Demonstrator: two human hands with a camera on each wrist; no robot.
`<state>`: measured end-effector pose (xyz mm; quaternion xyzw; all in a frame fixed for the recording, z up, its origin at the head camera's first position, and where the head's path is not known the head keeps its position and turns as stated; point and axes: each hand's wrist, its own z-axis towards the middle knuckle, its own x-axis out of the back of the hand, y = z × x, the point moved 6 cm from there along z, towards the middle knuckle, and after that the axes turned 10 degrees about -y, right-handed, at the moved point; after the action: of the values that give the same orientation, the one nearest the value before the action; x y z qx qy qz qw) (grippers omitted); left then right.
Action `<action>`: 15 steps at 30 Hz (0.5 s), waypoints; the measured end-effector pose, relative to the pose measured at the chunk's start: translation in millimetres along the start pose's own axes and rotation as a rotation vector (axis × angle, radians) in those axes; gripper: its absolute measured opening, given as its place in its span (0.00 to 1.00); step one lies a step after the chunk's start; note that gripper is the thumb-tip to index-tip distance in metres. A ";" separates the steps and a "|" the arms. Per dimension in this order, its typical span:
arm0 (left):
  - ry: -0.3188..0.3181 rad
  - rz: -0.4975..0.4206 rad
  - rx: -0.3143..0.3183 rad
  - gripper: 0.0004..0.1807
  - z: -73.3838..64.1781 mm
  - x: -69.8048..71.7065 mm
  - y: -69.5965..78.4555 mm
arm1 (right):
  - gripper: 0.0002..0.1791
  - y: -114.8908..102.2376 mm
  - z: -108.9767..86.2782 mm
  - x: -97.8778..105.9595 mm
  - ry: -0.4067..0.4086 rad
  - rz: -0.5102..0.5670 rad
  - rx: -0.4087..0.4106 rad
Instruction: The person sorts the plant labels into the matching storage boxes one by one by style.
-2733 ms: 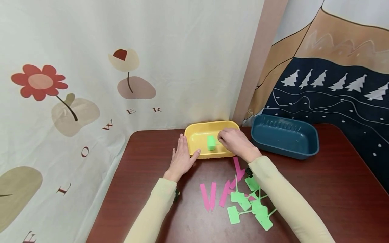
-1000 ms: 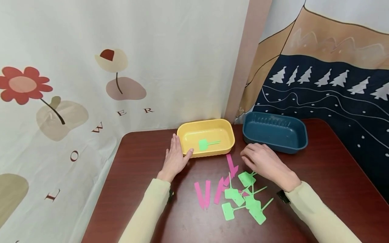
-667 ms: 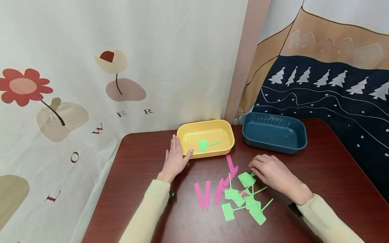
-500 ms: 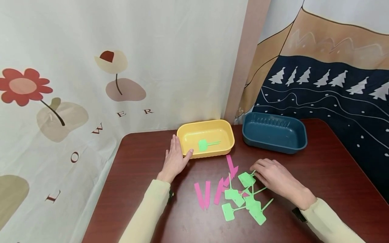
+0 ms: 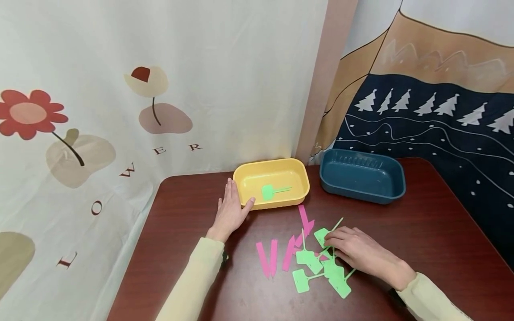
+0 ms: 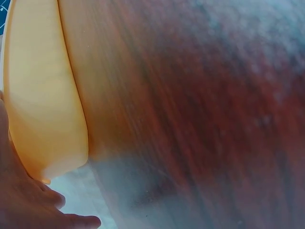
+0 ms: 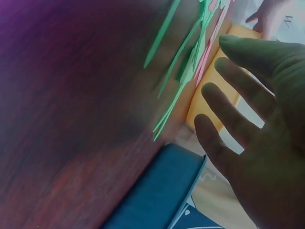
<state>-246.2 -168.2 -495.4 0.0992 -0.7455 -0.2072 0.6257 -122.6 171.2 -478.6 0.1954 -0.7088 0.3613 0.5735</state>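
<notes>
On the desk (image 5: pixel 241 290), the yellow tray (image 5: pixel 277 173) stood with the left hand (image 5: pixel 230 213) against its end, fingers straight, thumb apart. The right hand (image 5: pixel 358 249) reached palm-down over green tags (image 5: pixel 332 269), fingers apart, loosely bent; contact unclear.

Left hand (image 5: pixel 230 211) outstretched, right hand (image 5: pixel 361 249) palm down

Site is a draped corner; whether home or studio cannot be determined. A flower-printed curtain (image 5: pixel 241 80) hangs beyond the left fingers (image 5: pixel 229 190), a tree-printed cloth (image 5: pixel 421 133) beyond the right fingers (image 5: pixel 338 243); a brown table (image 5: pixel 180 214) lies beneath.
</notes>
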 end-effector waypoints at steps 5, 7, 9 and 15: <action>-0.007 -0.005 0.000 0.55 0.1 0.5 0.0 | 0.19 -0.1 -3.2 -3.7 -0.005 -0.017 0.004; -0.006 -0.004 -0.001 0.55 0.1 0.8 0.4 | 0.19 -0.3 -4.0 -5.2 0.006 -0.031 0.017; -0.002 -0.005 -0.003 0.55 0.1 1.1 0.7 | 0.19 -0.6 -5.0 -6.6 0.021 -0.053 0.029; 0.000 0.005 0.002 0.55 0.1 0.7 -0.8 | 0.18 0.6 -6.1 -11.4 0.048 -0.095 0.033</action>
<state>-246.6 -169.1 -495.2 0.0979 -0.7461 -0.2048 0.6260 -115.9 174.6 -489.2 0.2296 -0.6787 0.3500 0.6035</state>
